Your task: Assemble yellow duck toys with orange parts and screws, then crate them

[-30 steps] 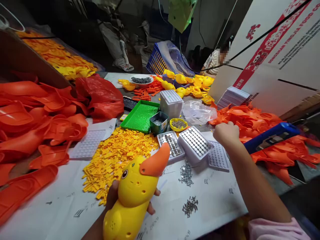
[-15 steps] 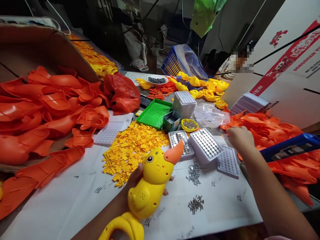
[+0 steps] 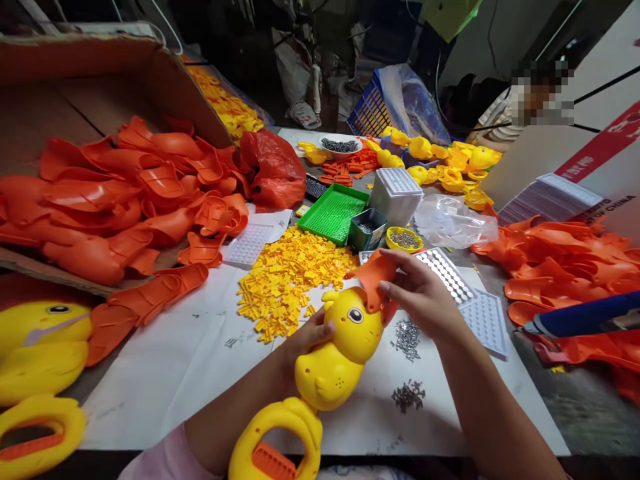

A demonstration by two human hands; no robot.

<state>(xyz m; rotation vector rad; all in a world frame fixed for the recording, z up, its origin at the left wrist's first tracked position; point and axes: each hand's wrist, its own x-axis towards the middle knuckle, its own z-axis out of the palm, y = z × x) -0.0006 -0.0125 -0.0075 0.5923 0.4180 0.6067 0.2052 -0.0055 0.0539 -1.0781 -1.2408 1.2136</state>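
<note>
A yellow plastic duck toy point(image 3: 335, 373) with a ring handle is tilted in front of me. My left hand point(image 3: 316, 331) grips it from behind around the head and neck. Between the thumb and fingers of my right hand point(image 3: 417, 287) is an orange plastic beak piece point(image 3: 376, 275), held against the front of the duck's head. More orange, partly covered by my fingers, shows at the beak's lower side. Just beyond my right hand lies a white tray of round silver discs point(image 3: 449, 275).
Orange pieces point(image 3: 165, 173) fill a cardboard box point(image 3: 100, 57) at left; more point(image 3: 555, 257) are heaped at right. A second duck toy point(image 3: 43, 353) lies near left. Small yellow parts point(image 3: 285, 273), screw piles point(image 3: 407, 396), a green tray point(image 3: 333, 212) and a blue tool point(image 3: 585, 319) surround the work.
My right hand has come from the right-hand orange heap to the duck's head, bringing an orange beak piece. The duck has turned slightly in my left hand, and the view has swung left.
</note>
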